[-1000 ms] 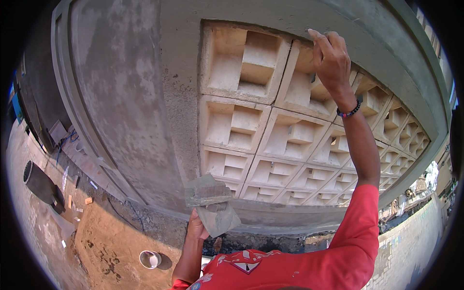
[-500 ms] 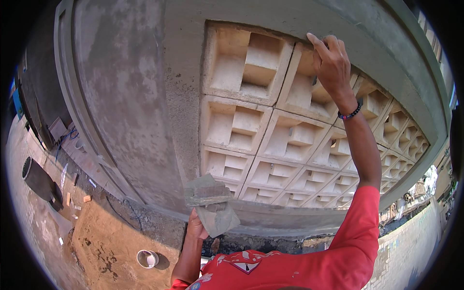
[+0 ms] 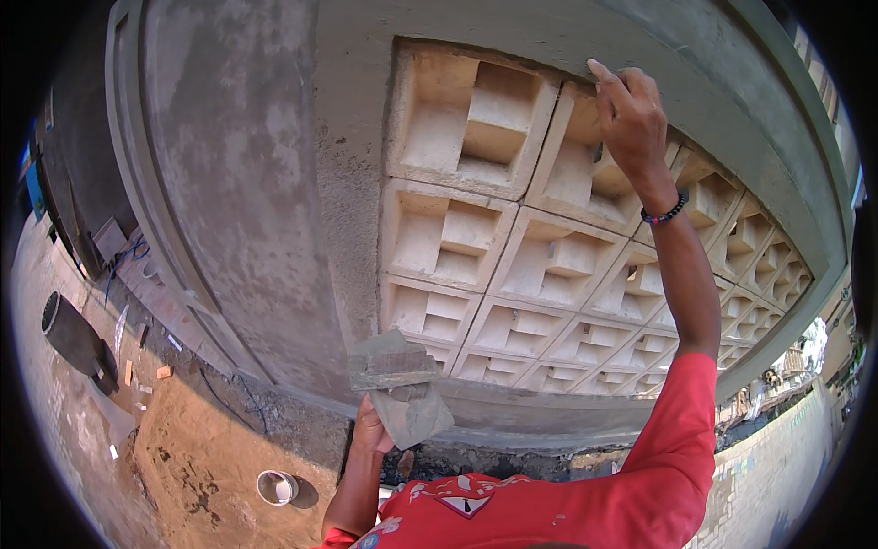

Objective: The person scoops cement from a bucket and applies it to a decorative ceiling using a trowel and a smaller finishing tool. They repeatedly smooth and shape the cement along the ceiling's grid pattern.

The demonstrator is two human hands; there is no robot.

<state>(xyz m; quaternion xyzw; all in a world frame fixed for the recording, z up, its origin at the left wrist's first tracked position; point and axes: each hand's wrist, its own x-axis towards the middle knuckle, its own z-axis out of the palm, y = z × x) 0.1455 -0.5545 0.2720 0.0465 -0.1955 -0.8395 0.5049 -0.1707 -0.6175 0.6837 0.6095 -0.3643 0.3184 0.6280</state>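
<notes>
Grey flat tool (image 3: pixel 395 377) clasped in left hand (image 3: pixel 369 430), before pierced-block panel's (image 3: pixel 450 232) lower left corner.
Right hand (image 3: pixel 634 119), well apart, raised at upper plaster border (image 3: pixel 540 32); its grip cannot be determined. Bucket (image 3: pixel 276 488) on sand (image 3: pixel 210 457).

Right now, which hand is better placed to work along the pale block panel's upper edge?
Probably the right hand: it is raised at the upper edge of the pale block panel, while the left hand is lower, holding a grey plate-like tool.
</notes>
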